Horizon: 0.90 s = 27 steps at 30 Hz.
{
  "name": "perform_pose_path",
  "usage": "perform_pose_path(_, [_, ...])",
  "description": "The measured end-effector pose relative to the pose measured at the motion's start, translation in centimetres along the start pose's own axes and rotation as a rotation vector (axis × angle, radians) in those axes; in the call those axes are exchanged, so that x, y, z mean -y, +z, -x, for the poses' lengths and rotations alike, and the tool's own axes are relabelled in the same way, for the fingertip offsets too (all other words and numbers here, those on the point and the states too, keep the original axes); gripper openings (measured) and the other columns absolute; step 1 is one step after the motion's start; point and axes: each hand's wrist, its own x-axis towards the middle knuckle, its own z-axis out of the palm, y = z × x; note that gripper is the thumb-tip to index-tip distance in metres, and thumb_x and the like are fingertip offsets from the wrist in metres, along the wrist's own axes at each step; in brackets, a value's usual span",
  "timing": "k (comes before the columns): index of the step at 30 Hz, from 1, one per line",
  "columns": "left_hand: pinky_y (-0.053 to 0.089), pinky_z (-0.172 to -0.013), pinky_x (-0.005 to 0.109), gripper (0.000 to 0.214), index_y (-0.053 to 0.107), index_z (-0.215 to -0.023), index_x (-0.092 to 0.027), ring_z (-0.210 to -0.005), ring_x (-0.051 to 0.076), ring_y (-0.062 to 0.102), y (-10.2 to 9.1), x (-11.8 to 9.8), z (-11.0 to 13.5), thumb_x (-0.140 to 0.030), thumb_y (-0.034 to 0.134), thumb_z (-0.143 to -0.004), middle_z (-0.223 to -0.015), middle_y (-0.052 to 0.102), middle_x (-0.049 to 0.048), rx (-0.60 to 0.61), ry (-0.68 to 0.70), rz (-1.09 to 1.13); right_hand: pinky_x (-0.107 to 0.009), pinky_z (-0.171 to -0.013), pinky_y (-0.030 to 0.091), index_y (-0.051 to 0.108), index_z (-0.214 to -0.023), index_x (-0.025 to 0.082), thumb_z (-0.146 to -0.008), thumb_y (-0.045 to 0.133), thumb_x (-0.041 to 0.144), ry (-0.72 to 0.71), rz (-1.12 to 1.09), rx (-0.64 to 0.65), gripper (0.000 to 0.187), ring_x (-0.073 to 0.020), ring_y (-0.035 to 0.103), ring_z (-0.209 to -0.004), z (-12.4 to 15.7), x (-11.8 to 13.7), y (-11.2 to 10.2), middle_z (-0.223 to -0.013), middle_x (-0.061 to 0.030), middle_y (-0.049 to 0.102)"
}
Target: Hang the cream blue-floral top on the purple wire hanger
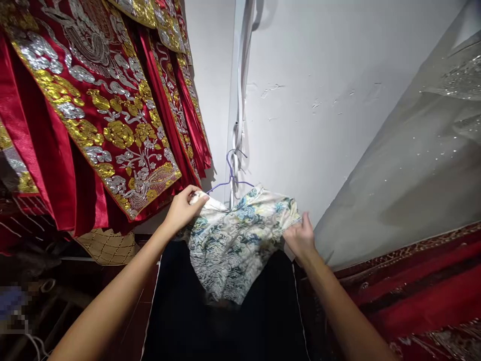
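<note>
A cream garment with a blue and green floral print [235,240] hangs on a thin purple wire hanger [230,173] against the white wall. My left hand [183,208] is closed on the garment's left shoulder edge. At the right edge of the same garment, my right hand [299,238] pinches the fabric. The cloth drapes down between my forearms over something black [225,321] below.
Red satin robes with gold and silver embroidery [97,110] hang at the upper left. A grey sheer sequinned fabric [413,165] slopes down at the right, over red cloth [413,291]. A white wall [319,100] with a hanging strap stands ahead.
</note>
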Motion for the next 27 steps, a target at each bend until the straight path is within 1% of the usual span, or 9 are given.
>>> perform_pose_path(5, [0.039, -0.063, 0.026, 0.036, 0.066, -0.100, -0.023, -0.074, 0.020, 0.062, -0.9, -1.3, -1.5, -0.055, 0.058, -0.086, -0.083, 0.069, 0.0014, -0.068, 0.038, -0.180, -0.042, -0.101, 0.052, 0.070, -0.098, 0.024, -0.085, 0.059, 0.032, -0.046, -0.017, -0.001, 0.018, -0.0240, 0.066, -0.112, -1.2, 5.3, 2.8, -0.107, -0.0054, 0.073])
perform_pose_path(9, [0.033, -0.059, 0.027, 0.034, 0.064, -0.089, -0.021, -0.063, 0.018, 0.053, -1.6, -2.9, -3.8, -0.053, 0.055, -0.089, -0.067, 0.059, -0.0001, -0.142, 0.115, -0.254, -0.046, -0.095, 0.053, 0.067, -0.117, 0.023, -0.094, 0.041, 0.053, -0.216, 0.283, 0.185, 0.045, -0.0279, 0.062, -0.119, -0.2, 8.8, 8.7, -0.116, -0.0088, 0.070])
perform_pose_path(12, [0.036, -0.062, 0.027, 0.036, 0.058, -0.077, -0.019, -0.064, 0.017, 0.051, -1.4, -3.3, -4.2, -0.049, 0.049, -0.094, -0.067, 0.056, 0.0004, -0.141, 0.142, -0.049, -0.049, -0.091, 0.054, 0.069, -0.118, 0.016, -0.092, 0.022, 0.071, -0.183, 0.597, 0.483, 0.077, -0.0339, 0.061, -0.118, 2.4, 8.6, 10.7, -0.111, -0.0155, 0.070])
perform_pose_path(15, [0.044, -0.073, 0.028, 0.037, 0.059, -0.084, -0.017, -0.077, 0.018, 0.057, -0.5, -3.7, -3.0, -0.050, 0.046, -0.096, -0.081, 0.062, 0.0034, -0.017, 0.151, 0.307, -0.049, -0.097, 0.050, 0.067, -0.125, 0.022, -0.093, 0.044, 0.061, -0.333, 0.957, 0.721, 0.055, -0.0326, 0.060, -0.118, 4.4, 6.1, 9.9, -0.119, -0.0131, 0.068])
perform_pose_path(17, [0.046, -0.082, 0.029, 0.037, 0.061, -0.091, -0.017, -0.086, 0.019, 0.060, 0.3, -4.5, -1.8, -0.051, 0.048, -0.096, -0.089, 0.064, 0.0055, 0.095, 0.161, 0.452, -0.051, -0.106, 0.044, 0.057, -0.137, 0.027, -0.092, 0.054, 0.041, -0.569, 1.157, 0.683, 0.047, -0.0312, 0.055, -0.125, 5.0, 3.7, 8.7, -0.133, -0.0110, 0.061])
perform_pose_path(20, [0.045, -0.092, 0.032, 0.038, 0.065, -0.095, -0.016, -0.096, 0.021, 0.062, 1.9, -6.9, 0.0, -0.052, 0.052, -0.094, -0.097, 0.067, 0.0076, 0.263, 0.169, 0.566, -0.060, -0.116, 0.030, 0.025, -0.157, 0.020, -0.085, 0.063, 0.036, -0.791, 1.346, 0.574, 0.083, -0.0376, 0.032, -0.144, 4.7, -0.3, 7.3, -0.157, -0.0158, 0.033])
perform_pose_path(22, [0.044, -0.097, 0.034, 0.037, 0.066, -0.095, -0.016, -0.104, 0.023, 0.062, 3.1, -9.1, 0.9, -0.052, 0.055, -0.093, -0.104, 0.068, 0.0089, 0.355, 0.146, 0.684, -0.064, -0.120, 0.018, 0.011, -0.159, 0.022, -0.080, 0.068, 0.038, -0.837, 1.407, 0.492, 0.099, -0.0414, 0.022, -0.148, 4.3, -2.7, 6.8, -0.162, -0.0153, 0.022])
perform_pose_path(24, [0.044, -0.100, 0.036, 0.037, 0.066, -0.095, -0.016, -0.110, 0.025, 0.062, 4.3, -11.2, 1.5, -0.052, 0.061, -0.090, -0.110, 0.069, 0.0108, 0.409, 0.083, 0.840, -0.063, -0.123, 0.010, 0.014, -0.157, 0.033, -0.080, 0.068, 0.037, -0.842, 1.409, 0.405, 0.095, -0.0412, 0.022, -0.148, 3.9, -4.5, 6.6, -0.161, -0.0091, 0.028])
perform_pose_path(27, [0.048, -0.099, 0.039, 0.039, 0.066, -0.096, -0.015, -0.111, 0.028, 0.064, 5.0, -13.1, 1.7, -0.053, 0.068, -0.084, -0.114, 0.068, 0.0141, 0.445, -0.030, 1.051, -0.058, -0.123, 0.013, 0.019, -0.152, 0.039, -0.075, 0.073, 0.038, -0.767, 1.308, 0.292, 0.094, -0.0410, 0.025, -0.146, 3.6, -5.0, 6.6, -0.157, -0.0065, 0.034])
